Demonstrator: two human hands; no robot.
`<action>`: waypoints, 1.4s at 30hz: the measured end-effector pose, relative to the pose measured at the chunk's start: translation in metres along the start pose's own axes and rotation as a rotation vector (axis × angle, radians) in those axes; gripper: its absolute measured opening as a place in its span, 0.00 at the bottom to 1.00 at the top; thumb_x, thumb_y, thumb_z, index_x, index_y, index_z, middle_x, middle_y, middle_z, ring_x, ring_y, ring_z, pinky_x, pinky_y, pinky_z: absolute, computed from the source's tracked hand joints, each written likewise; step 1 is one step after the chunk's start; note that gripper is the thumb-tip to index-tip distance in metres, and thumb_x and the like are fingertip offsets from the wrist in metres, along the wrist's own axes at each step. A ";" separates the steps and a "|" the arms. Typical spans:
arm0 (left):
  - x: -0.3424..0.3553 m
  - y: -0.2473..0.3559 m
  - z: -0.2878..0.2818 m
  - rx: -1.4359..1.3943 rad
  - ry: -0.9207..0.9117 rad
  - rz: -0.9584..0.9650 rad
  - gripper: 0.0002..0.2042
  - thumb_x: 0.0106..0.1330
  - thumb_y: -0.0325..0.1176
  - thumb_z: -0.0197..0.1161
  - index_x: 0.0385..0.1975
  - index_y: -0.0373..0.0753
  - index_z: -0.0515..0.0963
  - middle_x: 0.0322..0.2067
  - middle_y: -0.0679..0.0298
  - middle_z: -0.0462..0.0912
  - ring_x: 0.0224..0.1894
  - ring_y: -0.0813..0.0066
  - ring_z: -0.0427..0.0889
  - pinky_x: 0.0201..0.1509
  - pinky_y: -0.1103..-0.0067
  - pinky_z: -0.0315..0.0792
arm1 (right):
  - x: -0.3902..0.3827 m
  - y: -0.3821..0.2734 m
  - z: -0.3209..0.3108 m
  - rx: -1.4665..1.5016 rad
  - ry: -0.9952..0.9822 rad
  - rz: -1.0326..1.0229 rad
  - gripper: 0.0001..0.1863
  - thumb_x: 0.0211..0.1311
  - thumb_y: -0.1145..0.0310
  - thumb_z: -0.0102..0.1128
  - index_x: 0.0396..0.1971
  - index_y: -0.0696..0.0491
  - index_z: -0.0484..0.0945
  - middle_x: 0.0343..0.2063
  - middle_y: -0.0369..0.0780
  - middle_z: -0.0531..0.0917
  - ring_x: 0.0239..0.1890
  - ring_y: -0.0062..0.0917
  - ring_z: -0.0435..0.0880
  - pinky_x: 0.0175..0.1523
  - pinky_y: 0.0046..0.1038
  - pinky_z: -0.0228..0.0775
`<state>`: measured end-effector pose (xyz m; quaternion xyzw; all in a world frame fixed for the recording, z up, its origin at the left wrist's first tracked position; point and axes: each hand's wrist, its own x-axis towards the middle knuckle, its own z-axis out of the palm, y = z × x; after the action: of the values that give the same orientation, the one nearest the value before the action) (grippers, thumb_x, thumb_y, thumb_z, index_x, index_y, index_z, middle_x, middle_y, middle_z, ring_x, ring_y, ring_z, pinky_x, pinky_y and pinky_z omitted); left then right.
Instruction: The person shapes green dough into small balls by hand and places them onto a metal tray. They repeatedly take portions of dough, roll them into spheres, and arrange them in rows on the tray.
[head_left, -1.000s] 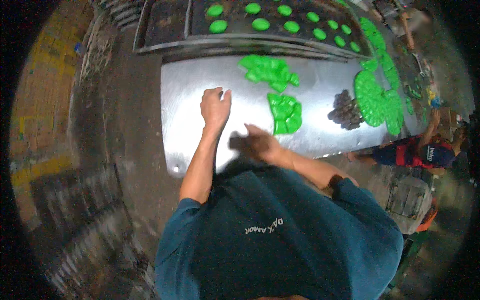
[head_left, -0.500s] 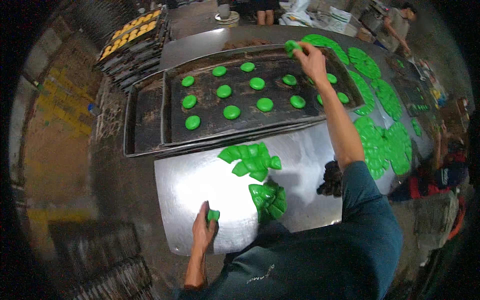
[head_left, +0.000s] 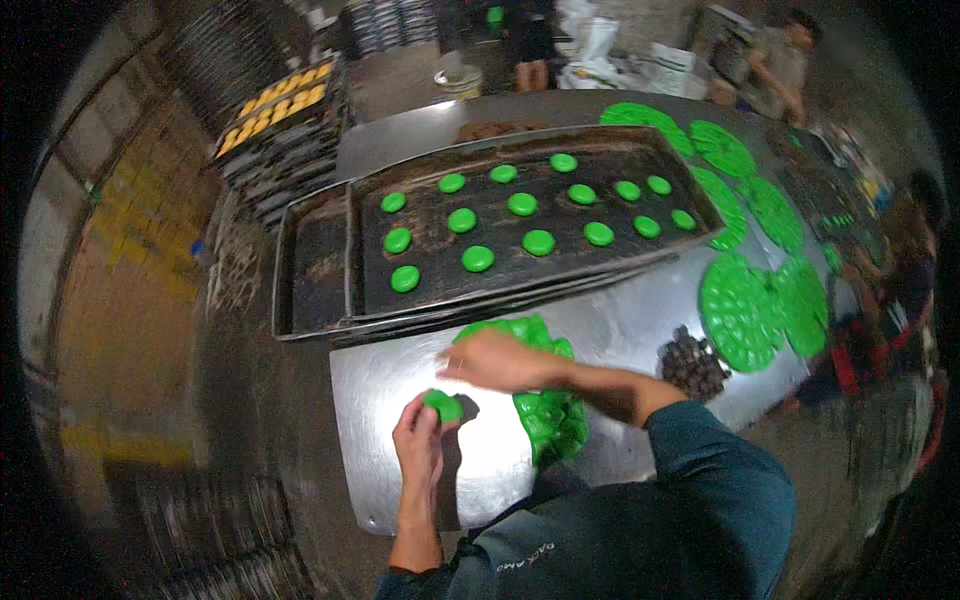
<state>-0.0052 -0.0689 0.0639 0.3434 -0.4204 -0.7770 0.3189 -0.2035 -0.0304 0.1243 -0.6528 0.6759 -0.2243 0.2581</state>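
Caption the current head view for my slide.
Left hand holds green dough, right hand nearby; green rounds dot a dark tray.

A shiny metal table (head_left: 620, 315) spreads beneath the fingers (head_left: 411, 416), catching 1 white glare (head_left: 492, 450); left of them lie dark floor (head_left: 300, 430) and a patchy yellow-brown surface (head_left: 150, 310).

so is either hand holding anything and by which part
The left hand holds a small green dough piece by its lower left side. The right hand is blurred; whether it holds anything cannot be told.
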 end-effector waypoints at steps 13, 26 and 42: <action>-0.054 -0.009 0.040 0.447 -0.106 0.446 0.16 0.72 0.42 0.43 0.31 0.35 0.69 0.26 0.64 0.70 0.28 0.74 0.71 0.32 0.74 0.66 | -0.101 -0.093 0.064 0.628 0.977 0.474 0.21 0.63 0.57 0.54 0.18 0.58 0.74 0.13 0.36 0.67 0.21 0.15 0.63 0.22 0.27 0.55; -0.027 -0.050 -0.007 0.748 -0.379 0.158 0.13 0.63 0.30 0.57 0.43 0.29 0.76 0.37 0.59 0.80 0.36 0.73 0.79 0.42 0.80 0.72 | -0.208 0.109 0.003 -0.472 0.368 0.919 0.10 0.54 0.66 0.53 0.28 0.55 0.81 0.25 0.46 0.83 0.26 0.40 0.82 0.29 0.41 0.74; -0.020 -0.071 0.099 -0.210 -0.220 -0.261 0.13 0.68 0.32 0.54 0.47 0.30 0.72 0.44 0.58 0.79 0.45 0.73 0.79 0.46 0.78 0.76 | -0.155 0.032 0.046 -0.006 0.800 0.131 0.13 0.53 0.73 0.62 0.40 0.55 0.78 0.34 0.42 0.79 0.35 0.29 0.80 0.39 0.27 0.73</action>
<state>-0.0882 0.0215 0.0481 0.2729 -0.3214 -0.8840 0.2018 -0.1961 0.1277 0.0775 -0.4702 0.7638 -0.4419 -0.0135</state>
